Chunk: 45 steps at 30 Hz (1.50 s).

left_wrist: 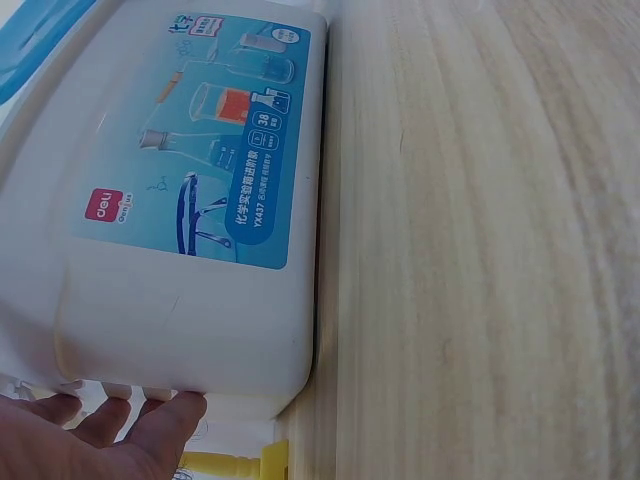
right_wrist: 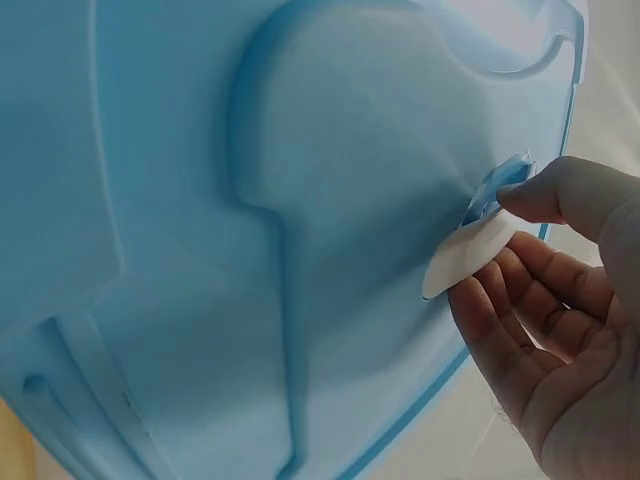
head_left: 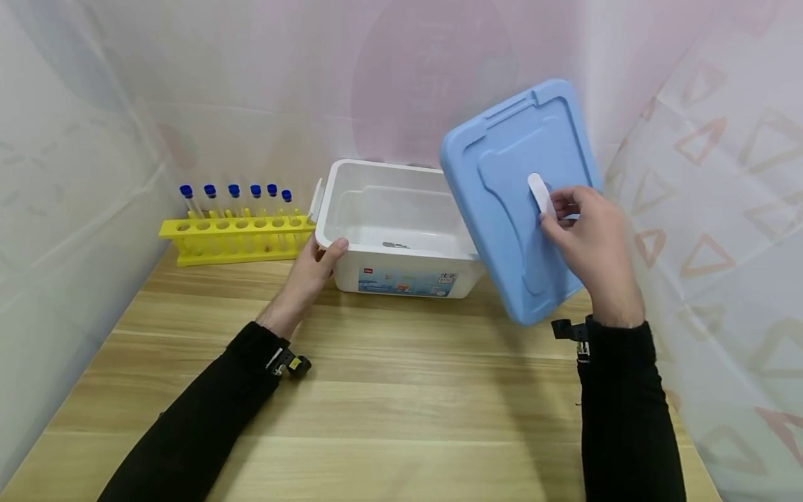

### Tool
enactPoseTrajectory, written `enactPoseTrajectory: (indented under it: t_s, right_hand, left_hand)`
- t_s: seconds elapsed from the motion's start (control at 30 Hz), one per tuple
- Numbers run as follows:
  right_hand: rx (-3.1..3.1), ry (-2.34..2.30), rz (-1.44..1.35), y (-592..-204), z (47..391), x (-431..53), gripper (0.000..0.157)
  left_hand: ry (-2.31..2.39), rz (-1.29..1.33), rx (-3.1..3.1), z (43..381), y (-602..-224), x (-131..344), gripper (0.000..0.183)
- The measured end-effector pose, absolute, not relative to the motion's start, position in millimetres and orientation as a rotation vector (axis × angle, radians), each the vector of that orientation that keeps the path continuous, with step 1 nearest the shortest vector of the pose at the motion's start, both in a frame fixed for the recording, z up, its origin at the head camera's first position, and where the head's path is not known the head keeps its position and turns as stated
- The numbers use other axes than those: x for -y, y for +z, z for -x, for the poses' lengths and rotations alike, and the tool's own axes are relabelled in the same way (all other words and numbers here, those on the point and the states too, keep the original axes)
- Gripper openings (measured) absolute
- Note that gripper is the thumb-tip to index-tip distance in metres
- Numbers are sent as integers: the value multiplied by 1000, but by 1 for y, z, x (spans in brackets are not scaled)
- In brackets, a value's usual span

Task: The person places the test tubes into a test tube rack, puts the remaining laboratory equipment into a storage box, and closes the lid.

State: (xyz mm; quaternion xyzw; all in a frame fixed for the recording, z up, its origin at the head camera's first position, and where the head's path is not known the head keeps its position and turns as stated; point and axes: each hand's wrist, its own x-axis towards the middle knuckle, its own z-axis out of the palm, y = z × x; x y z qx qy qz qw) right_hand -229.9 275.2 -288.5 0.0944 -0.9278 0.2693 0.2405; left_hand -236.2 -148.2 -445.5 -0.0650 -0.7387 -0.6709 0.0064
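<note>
A white storage box (head_left: 410,244) with a blue printed label stands on the table, its inside facing up; a small dark item (head_left: 395,245) shows inside. My left hand (head_left: 310,268) holds its front left corner, thumb at the rim; in the left wrist view the fingers (left_wrist: 165,425) lie against the box's end. Over the box's right end, the blue lid (head_left: 502,188) hangs steeply tilted. By its white handle (head_left: 541,192) my right hand (head_left: 592,237) pinches it. Thumb and fingers meet on that handle (right_wrist: 470,255) in the right wrist view.
Left of the box, close beside it, stands a yellow test tube rack (head_left: 245,226) with several blue-capped tubes (head_left: 235,195). A white side latch (head_left: 316,199) sticks out from the box towards the rack. Pale patterned curtains (head_left: 721,230) enclose the wooden table (head_left: 401,390).
</note>
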Motion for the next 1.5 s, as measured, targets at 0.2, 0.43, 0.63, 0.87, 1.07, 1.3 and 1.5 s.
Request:
enactPoseTrajectory:
  t_s: [0.2,0.43,0.63,0.87,1.07,1.3,1.5]
  right_hand:
    - [2595,654,-404,-279,236,-263,28]
    - [2707,566,-548,-270,248,-250,27]
    - [2782,500,-675,-270,261,-239,28]
    - [2887,449,-830,-267,276,-224,26]
    - [2973,375,-956,-264,291,-207,26]
    - [3022,244,-1068,-258,313,-188,24]
    - [3057,106,-1163,-254,323,-168,22]
  left_hand:
    - [-2103,192,2311,236,-445,148,80]
    - [-2119,184,2301,236,-444,147,81]
    - [-2118,184,2298,237,-445,148,80]
    - [-2108,192,2309,236,-445,148,82]
    - [-2112,197,2301,236,-445,147,82]
    - [-2099,211,2293,236,-444,147,85]
    - [-2036,259,2263,235,-447,144,83]
